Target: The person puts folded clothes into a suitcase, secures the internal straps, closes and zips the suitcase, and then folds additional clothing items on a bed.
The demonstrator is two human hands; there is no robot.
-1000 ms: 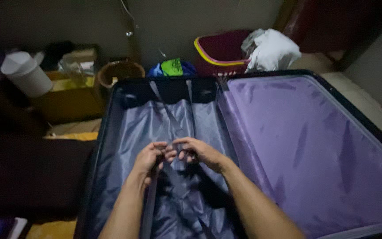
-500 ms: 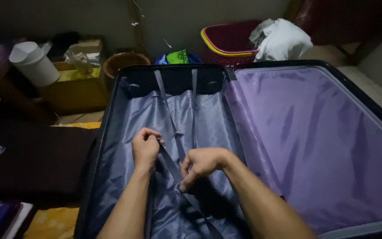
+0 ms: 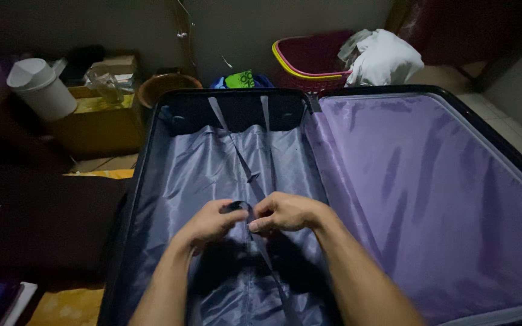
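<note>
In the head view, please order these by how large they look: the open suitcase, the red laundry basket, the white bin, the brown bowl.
1. Open suitcase
2. Red laundry basket
3. White bin
4. Brown bowl; close to the bin, so unsure.

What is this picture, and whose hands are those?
The picture comes from a camera worn on a person's head, looking down, so you see that person's own two bare hands. There is no machine here. In front of them lies an open suitcase with shiny lining. The left hand and the right hand meet in the middle and pinch the grey strap that runs down inside. Past the suitcase stand a red basket with a white cloth, a brown bowl and a white bin. The room is dim, so small details are hard to see.
</note>
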